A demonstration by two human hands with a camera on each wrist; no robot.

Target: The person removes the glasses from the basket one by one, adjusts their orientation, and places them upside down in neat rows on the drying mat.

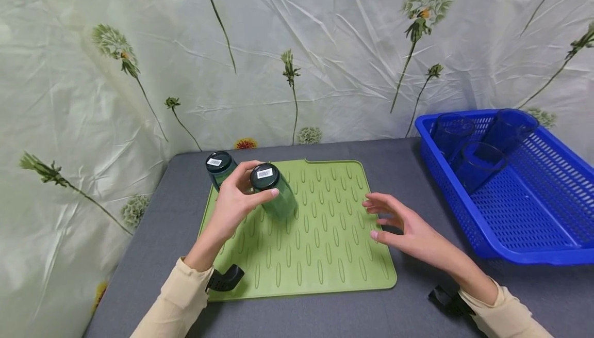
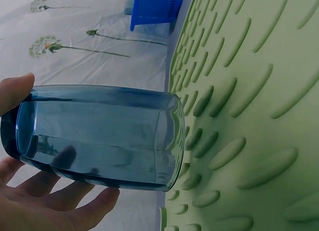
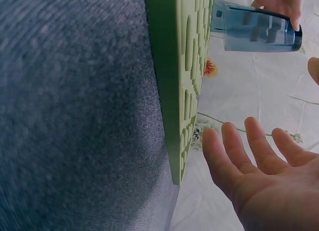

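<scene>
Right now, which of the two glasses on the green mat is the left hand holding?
The left hand grips the glass nearer the mat's middle. The other glass stands apart, untouched, at the green mat's far left corner.

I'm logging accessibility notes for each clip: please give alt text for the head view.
A left hand holds an upside-down blue-green glass over a ridged green mat on a grey table, beside a second inverted glass. The right hand hovers open above the mat's right side. A blue basket with more glasses sits to the right.
</scene>
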